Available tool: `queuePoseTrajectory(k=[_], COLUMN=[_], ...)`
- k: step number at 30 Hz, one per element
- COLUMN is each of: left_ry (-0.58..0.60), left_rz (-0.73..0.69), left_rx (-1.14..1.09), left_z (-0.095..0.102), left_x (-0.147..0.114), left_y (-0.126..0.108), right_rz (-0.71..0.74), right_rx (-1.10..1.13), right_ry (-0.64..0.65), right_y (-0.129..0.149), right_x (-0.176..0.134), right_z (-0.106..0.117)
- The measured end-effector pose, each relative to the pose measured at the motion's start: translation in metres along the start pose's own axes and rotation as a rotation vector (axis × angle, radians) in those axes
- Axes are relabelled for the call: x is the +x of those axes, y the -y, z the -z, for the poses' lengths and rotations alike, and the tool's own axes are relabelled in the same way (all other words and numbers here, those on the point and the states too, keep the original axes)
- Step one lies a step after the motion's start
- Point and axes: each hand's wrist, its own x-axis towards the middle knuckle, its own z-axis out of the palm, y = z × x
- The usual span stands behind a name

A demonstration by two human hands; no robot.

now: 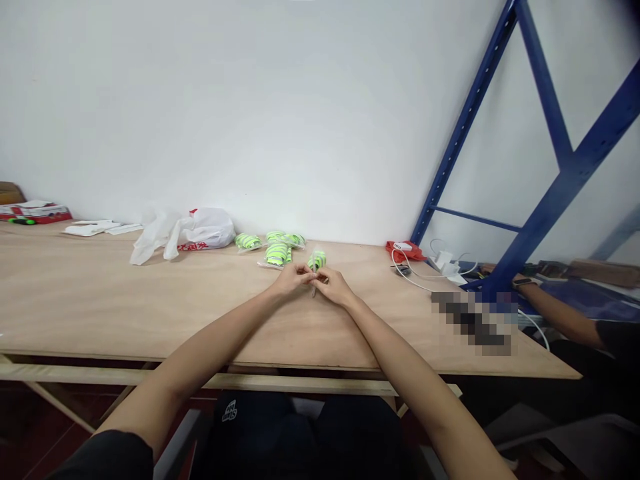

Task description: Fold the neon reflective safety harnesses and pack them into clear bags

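Over the middle of the table, my left hand (pixel 291 279) and my right hand (pixel 334 285) meet with fingertips pinched together. Between them they grip a clear plastic bag (pixel 314 291), held on edge. Inside its far end shows a rolled bundle with green and white stripes (pixel 319 259); my fingers hide part of it. Just beyond my left hand lie several similar striped bundles in clear bags, one in front (pixel 276 253) and another farther left (pixel 248 241). What the striped bundles are, I cannot make out.
A white plastic bag (pixel 213 227) with red print lies at the back left, near white papers (pixel 90 229) and a red box (pixel 37 212). Rightward are a red cloth (pixel 407 251), white cables, chargers and a blue metal frame (pixel 545 233). Another person's arm (pixel 560 310) rests beyond it.
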Motion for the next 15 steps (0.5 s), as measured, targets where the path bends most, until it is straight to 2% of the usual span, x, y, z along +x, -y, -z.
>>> queuePoseTrajectory(k=[7,15], left_ry=[0.005,0.029], left_rz=[-0.072,-0.147], left_rx=[0.123,0.318], left_z=[0.009,0.003], left_x=[-0.001,-0.007], left_y=[-0.001,-0.015], right_rz=[0.037,0.058], right_rx=[0.001,-0.11], right_ry=[0.031,0.05], right_y=[0.0,0.007], right_x=[0.001,-0.002], right_z=[0.001,0.001])
